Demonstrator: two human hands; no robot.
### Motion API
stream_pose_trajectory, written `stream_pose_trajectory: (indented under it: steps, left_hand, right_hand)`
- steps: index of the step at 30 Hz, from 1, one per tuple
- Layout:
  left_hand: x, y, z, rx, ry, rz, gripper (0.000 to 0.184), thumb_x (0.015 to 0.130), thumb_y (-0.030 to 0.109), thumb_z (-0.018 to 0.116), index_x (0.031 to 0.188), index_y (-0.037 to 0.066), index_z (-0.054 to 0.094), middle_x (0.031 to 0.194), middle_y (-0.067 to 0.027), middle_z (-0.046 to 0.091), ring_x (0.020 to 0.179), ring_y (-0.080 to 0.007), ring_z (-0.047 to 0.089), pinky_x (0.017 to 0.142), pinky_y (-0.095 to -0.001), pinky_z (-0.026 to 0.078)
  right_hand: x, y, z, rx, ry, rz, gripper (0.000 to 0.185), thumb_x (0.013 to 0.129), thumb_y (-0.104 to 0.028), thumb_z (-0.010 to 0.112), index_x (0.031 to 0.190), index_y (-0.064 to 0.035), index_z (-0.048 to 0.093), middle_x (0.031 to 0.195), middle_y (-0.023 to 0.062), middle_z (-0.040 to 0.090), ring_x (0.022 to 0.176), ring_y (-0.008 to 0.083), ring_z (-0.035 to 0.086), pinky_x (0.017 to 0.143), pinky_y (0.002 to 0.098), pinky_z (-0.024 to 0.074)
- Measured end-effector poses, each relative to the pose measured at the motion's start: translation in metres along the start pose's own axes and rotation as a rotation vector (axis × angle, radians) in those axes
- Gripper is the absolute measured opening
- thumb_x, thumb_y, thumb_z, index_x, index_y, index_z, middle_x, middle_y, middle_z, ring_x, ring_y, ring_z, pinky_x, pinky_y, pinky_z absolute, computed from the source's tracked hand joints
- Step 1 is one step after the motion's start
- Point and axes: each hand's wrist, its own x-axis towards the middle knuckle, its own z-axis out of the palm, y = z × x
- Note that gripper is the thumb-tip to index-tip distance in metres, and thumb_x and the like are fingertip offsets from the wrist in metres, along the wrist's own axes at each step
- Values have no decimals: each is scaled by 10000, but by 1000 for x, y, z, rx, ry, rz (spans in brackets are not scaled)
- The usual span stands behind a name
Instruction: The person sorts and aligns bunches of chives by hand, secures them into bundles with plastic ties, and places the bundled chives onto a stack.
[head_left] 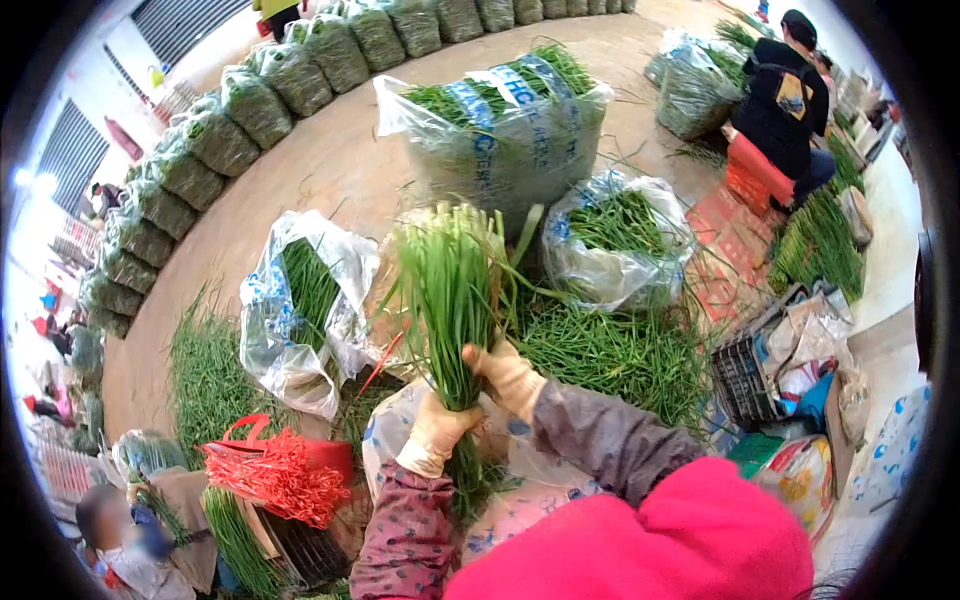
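A thick bunch of chives (445,300) stands upright before me, its pale cut ends at the top and its leaf tips hanging below. My left hand (437,432), in a cream glove, is wrapped round the lower part of the bunch. Just above and to the right, my gloved right hand (507,380) also grips the bunch, its thumb across the leaves. Under both hands a pale spotted cloth (395,425) covers my lap. To the left, a bundle of red ties (275,475) lies over a red basket (325,455).
Loose chives (620,355) lie in a heap at right. Open plastic bags of chives (300,300) stand around, with a large full bag (505,150) ahead. A black crate (745,375) sits at right. Another person (785,110) sits at upper right. Packed bags (255,105) line the far floor.
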Motion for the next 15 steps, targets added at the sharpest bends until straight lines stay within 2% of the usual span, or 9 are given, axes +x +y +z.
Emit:
stream_pose_trajectory:
  steps: [2, 3, 5, 6, 8, 10, 12, 14, 15]
  left_hand:
    - [-13, 11, 5, 43, -9, 67, 402, 699, 8, 726, 1075, 6, 583, 880, -40, 640, 769, -144, 603, 671, -283, 497]
    - [-19, 18, 6, 49, -21, 63, 402, 699, 8, 726, 1075, 6, 583, 880, -40, 640, 769, -144, 603, 671, -283, 497]
    - [-30, 24, 7, 27, -126, -172, 374, 705, 35, 747, 1045, -1, 595, 815, -32, 629, 709, -139, 588, 649, -269, 487]
    - [-33, 16, 7, 27, -127, -181, 374, 705, 35, 747, 1045, -1, 595, 815, -32, 629, 709, -139, 588, 649, -269, 487]
    - [-34, -4, 8, 100, -181, -43, 355, 713, 56, 762, 1023, -13, 602, 798, -35, 631, 656, -133, 580, 604, -256, 479]
    - [-39, 4, 12, 77, -188, -96, 357, 720, 63, 760, 1033, -14, 606, 810, -39, 641, 623, -123, 571, 565, -256, 469]
    - [-46, 17, 15, -297, -239, -180, 351, 723, 53, 741, 1043, -7, 608, 804, -37, 637, 610, -114, 569, 538, -263, 462]
    - [-49, 18, 11, -285, -245, -223, 360, 713, 32, 728, 1049, -9, 604, 783, -40, 620, 597, -123, 566, 535, -264, 461]
    - [-52, 18, 6, -275, -271, -284, 369, 710, 18, 720, 1057, -15, 599, 776, -46, 614, 591, -130, 566, 531, -261, 459]
  right_hand:
    - [15, -11, 2, 78, 129, -16, 790, 774, -394, 772, 1344, -28, 364, 1152, 97, 583, 942, 194, 596, 803, 334, 518]
    - [26, -13, 2, 171, 184, -136, 741, 814, -365, 742, 1361, -83, 330, 1096, 86, 589, 902, 194, 603, 735, 333, 532]
    - [37, -41, -11, 221, 339, -141, 779, 841, -310, 723, 1425, -154, 233, 1064, 72, 576, 878, 198, 599, 736, 351, 533]
    - [22, -74, 5, 205, 417, -157, 795, 851, -291, 715, 1447, -166, 202, 1064, 66, 570, 879, 198, 592, 730, 357, 532]
    - [36, -64, -13, 212, 486, -454, 748, 872, -265, 690, 1459, -186, 233, 1082, 55, 566, 868, 186, 581, 745, 342, 510]
    - [46, -65, -39, 75, 567, -437, 324, 927, -209, 614, 1232, -111, 563, 997, 28, 604, 811, 132, 572, 771, 244, 458]
    - [41, -77, -50, -231, 778, -491, 200, 961, -224, 557, 1098, -92, 617, 870, -8, 607, 741, 95, 544, 677, 229, 444]
    - [39, -79, -76, -349, 827, -489, 201, 981, -259, 512, 1026, -95, 619, 758, -33, 582, 645, 74, 502, 587, 227, 407]
    - [36, -80, -88, -365, 835, -483, 207, 982, -255, 508, 994, -95, 639, 768, -25, 577, 639, 91, 488, 573, 242, 406]
